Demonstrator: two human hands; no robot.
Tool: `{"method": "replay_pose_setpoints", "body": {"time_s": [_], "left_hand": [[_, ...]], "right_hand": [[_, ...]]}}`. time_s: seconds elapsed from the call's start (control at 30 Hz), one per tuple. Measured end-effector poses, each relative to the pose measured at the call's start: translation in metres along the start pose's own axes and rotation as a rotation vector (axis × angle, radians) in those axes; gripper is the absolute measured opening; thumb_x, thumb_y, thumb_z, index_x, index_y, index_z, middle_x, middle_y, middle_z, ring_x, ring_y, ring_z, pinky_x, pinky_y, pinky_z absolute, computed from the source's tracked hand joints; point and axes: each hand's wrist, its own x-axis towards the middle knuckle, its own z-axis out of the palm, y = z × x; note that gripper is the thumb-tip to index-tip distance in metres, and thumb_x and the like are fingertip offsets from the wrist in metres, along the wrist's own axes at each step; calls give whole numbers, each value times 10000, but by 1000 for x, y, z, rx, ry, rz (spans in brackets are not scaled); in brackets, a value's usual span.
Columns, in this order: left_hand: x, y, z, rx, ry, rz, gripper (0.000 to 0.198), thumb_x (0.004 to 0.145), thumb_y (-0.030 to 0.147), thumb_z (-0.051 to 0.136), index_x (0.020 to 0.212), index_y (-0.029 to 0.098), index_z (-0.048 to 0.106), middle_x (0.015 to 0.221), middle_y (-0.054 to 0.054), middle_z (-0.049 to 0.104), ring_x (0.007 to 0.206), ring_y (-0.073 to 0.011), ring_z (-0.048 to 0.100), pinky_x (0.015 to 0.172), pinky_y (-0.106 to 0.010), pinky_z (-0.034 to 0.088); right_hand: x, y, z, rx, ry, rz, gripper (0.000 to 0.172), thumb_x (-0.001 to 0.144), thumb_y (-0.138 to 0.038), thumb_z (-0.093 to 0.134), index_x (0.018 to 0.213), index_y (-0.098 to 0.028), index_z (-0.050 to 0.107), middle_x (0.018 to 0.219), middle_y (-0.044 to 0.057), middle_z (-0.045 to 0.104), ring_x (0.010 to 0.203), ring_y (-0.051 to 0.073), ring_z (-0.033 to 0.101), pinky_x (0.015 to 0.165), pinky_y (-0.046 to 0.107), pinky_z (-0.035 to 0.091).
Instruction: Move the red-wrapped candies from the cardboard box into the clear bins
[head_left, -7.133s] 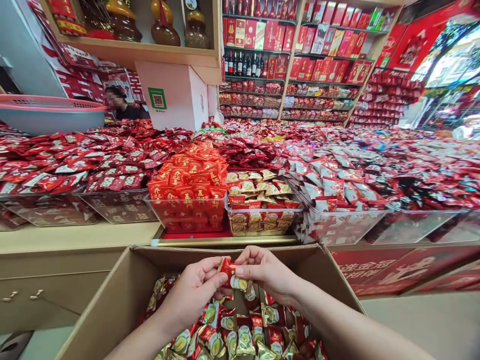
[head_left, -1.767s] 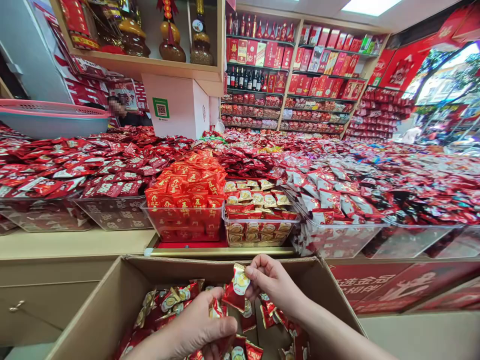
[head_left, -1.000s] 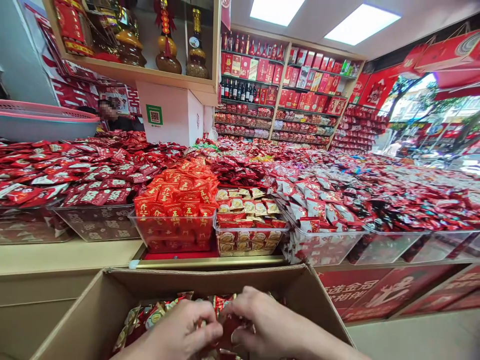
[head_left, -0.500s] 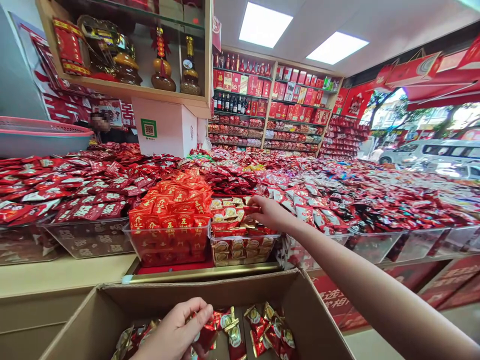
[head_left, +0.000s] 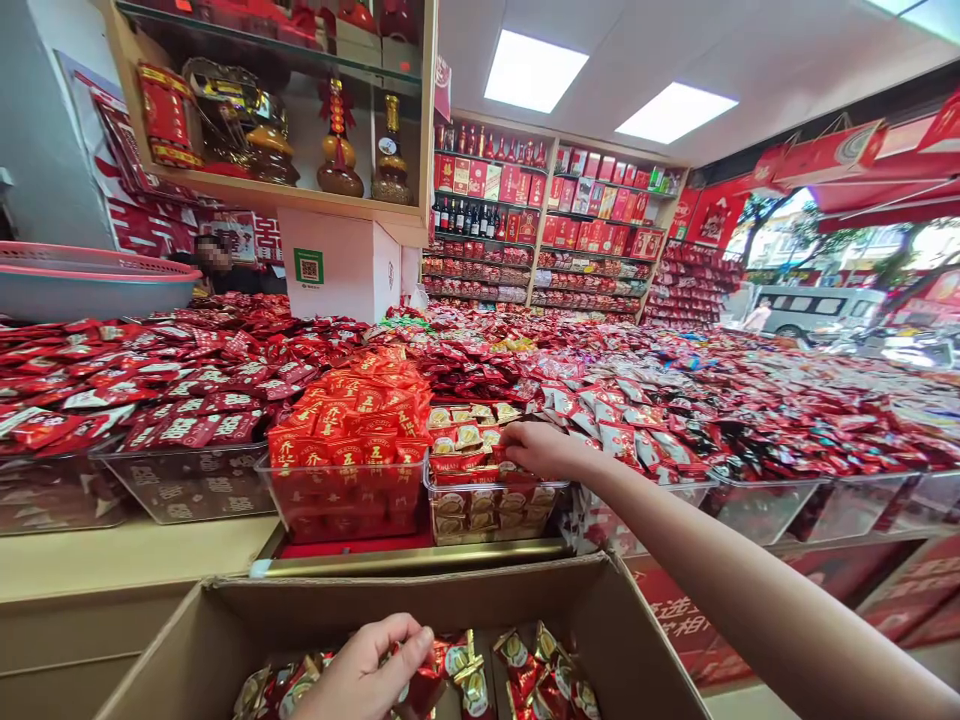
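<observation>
My right hand (head_left: 546, 448) reaches over a clear plastic bin (head_left: 429, 482) of gold-and-red wrapped candies (head_left: 466, 437) with a fruit picture. Its fingers are closed on a wrapped candy at the bin's right side, partly hidden by the hand. Low in the view, my left hand (head_left: 367, 668) is inside an open cardboard box (head_left: 405, 592), thumb and fingers pinched around a red-and-gold wrapped candy (head_left: 421, 690). More of these candies (head_left: 546, 672) lie loose on the bottom of the box.
Left of the candy bin stands a bin of orange-red packets (head_left: 352, 430). Other clear bins (head_left: 765, 505) heaped with packets line the counter. A glass-shelved cabinet (head_left: 300, 190) overhangs at the left. Near a pink-rimmed basket (head_left: 90, 280), a person (head_left: 216, 262) is partly visible behind the heaps.
The whole scene sits slightly lower and further right as the camera view shifts. My right hand stays at the candy bin; my left hand stays pinched in the box.
</observation>
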Motion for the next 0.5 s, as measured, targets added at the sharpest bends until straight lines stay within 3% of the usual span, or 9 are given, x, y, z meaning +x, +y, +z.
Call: {"method": "replay_pose_setpoints", "body": {"time_s": [0.17,0.27,0.37,0.5], "left_hand": [[-2,5,-2,-300,5,-117,399,633,571,504,709,180,476,572,56,539,519,-130,616,381,-144,347],[-5,10,-5,-510,-23,-144,311,624,360,633,848,193,496,731,10,589,732,-198,633,553,-223,457],[-8,13,-9,-643,-68,-125,357,651,195,629,966,194,461,923,-51,600,950,-238,563,717,-281,453],[-12,19,-10,-687,-66,-44,255,752,207,550,983,192,442,1073,-65,558,1052,-231,497,794,-294,431]], "right_hand": [[5,2,-3,-54,36,42,212,636,-189,487,842,-162,528,797,41,605,662,122,510,529,192,335],[7,3,-4,-99,15,61,188,617,-193,513,802,-171,533,775,30,605,644,120,510,505,188,324],[8,3,-3,-115,9,57,170,628,-214,527,792,-173,536,774,28,605,655,120,511,508,188,322],[9,3,-4,-136,-8,40,160,626,-207,547,784,-181,544,777,20,604,680,122,513,526,188,321]]}}
